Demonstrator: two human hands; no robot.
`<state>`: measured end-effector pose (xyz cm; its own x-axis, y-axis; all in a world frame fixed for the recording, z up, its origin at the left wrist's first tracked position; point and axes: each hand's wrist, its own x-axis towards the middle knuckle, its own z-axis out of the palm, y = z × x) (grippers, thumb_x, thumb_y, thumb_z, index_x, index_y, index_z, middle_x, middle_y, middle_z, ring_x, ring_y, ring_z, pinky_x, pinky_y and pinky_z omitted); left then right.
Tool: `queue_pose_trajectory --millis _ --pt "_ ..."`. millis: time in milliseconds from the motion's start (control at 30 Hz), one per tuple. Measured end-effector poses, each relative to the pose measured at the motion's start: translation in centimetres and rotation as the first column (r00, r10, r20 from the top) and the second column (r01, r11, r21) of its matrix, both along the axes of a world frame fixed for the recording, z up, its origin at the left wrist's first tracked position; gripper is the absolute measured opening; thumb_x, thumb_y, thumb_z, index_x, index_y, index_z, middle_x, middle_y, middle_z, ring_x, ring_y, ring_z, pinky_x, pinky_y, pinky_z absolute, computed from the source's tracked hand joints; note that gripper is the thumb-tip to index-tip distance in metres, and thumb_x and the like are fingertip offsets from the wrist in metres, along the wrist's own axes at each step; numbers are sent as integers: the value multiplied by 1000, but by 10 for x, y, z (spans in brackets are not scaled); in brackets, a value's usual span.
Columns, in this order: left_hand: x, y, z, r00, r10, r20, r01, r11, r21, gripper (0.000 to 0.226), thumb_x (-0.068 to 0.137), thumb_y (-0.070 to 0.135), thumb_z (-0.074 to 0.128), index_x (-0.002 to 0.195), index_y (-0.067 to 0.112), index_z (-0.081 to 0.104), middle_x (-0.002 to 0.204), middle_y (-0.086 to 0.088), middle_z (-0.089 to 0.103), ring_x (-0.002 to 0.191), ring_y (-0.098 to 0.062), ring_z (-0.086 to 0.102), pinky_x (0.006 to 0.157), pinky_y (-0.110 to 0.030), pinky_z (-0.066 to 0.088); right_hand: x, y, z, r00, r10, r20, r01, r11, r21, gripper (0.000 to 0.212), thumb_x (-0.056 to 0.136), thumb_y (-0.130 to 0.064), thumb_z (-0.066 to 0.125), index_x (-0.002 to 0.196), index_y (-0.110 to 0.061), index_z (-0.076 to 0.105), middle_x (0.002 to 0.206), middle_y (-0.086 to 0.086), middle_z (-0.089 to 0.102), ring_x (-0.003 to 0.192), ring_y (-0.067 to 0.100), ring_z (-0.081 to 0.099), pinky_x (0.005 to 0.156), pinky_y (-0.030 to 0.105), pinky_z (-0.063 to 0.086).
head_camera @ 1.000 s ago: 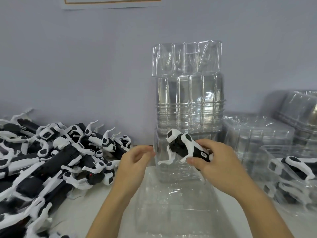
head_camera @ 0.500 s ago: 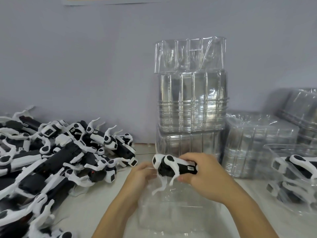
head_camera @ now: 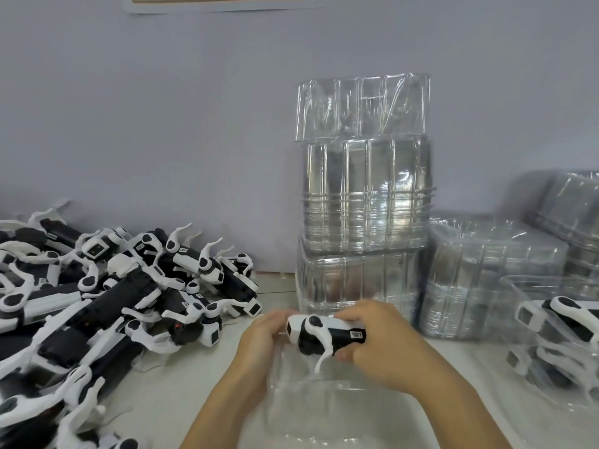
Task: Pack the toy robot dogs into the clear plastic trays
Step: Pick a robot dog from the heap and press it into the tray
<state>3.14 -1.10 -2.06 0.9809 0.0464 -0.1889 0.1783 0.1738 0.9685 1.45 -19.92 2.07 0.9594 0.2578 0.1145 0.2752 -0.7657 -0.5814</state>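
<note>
Both hands grip one toy dog [head_camera: 324, 333] above clear tray [head_camera: 340, 413] on tabletop [head_camera: 194, 393]: right hand [head_camera: 379, 345] around body, left hand [head_camera: 262, 345] at head end. Dog pile [head_camera: 107, 306] left.

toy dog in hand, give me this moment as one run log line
step: lowering toy dog toward clear tray | right hand: grips dog | left hand: at dog's front end | not yet seated

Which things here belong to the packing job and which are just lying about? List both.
In the job:
toy robot dog, held by left hand and right hand
open clear tray beneath it
pile of loose dogs
stacked empty trays
packed tray

Lying about:
paper on the wall
</note>
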Motion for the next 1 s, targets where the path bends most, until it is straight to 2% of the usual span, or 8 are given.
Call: queue_pose_trajectory --millis 67,200,333,400,533,700,867,1000 --pt "1 0 2 1000 9 -8 -10 1000 -19 23 89 15 57 90 6 78 96 -21 71 81 -27 67 76 -37 52 0 2 -3 1000 -14 12 14 1000 -24 15 79 -17 75 92 -24 71 101 -8 55 95 15 54 84 31 49" --pt "-4 -3 5 1000 7 9 -6 999 -41 21 92 15 55 88 4 74 92 -17 68 80 -26 64 76 -38 48 0 4 -8 998 -29 62 29 1000 7 31 80 -18 74 105 -35 67 98 -16 52 96 6 49 77 17 40" --pt "3 -13 16 998 -57 -3 57 993 101 24 101 4 45 84 2 62 83 -15 58 75 -24 55 72 -27 45 0 5 -8 995 -38 92 38 999 11 29 77 -15 73 98 -35 70 94 -15 56 91 5 52 79 25 48" --pt "14 -15 19 996 -89 7 87 984 153 35 104 -4 37 78 12 54 79 -7 50 69 -15 47 60 -15 40 0 6 -9 994 -25 105 24 1000 8 23 75 -14 72 90 -31 71 89 -13 57 89 8 51 77 29 49" --pt "16 -18 24 997 -73 -13 74 972 222 40 104 -8 32 79 15 52 78 -5 48 68 -12 43 53 -12 38 2 6 -12 992 -1 123 -5 999 52 16 73 -15 74 82 -28 70 81 -10 58 82 7 51 70 30 48" --pt "-12 -6 16 999 -32 16 31 997 66 17 98 8 52 102 -1 65 94 -16 64 89 -26 60 82 -35 46 2 7 -12 992 3 123 -13 996 83 14 71 -14 75 78 -25 70 77 -5 62 74 12 55 68 38 53" --pt "-5 -3 18 998 -8 -64 16 992 128 13 94 23 61 94 15 71 78 1 73 75 -15 67 65 -27 48 0 9 -10 995 -6 104 -7 993 121 13 71 -15 74 79 -25 71 75 -2 64 70 17 57 65 43 53" --pt "-16 -3 15 997 51 -66 -42 991 125 18 96 23 58 101 11 70 92 -5 73 82 -17 68 73 -31 49 -3 11 -11 996 25 89 -38 987 155 14 69 -18 77 79 -26 70 74 -4 64 68 15 57 67 43 53"
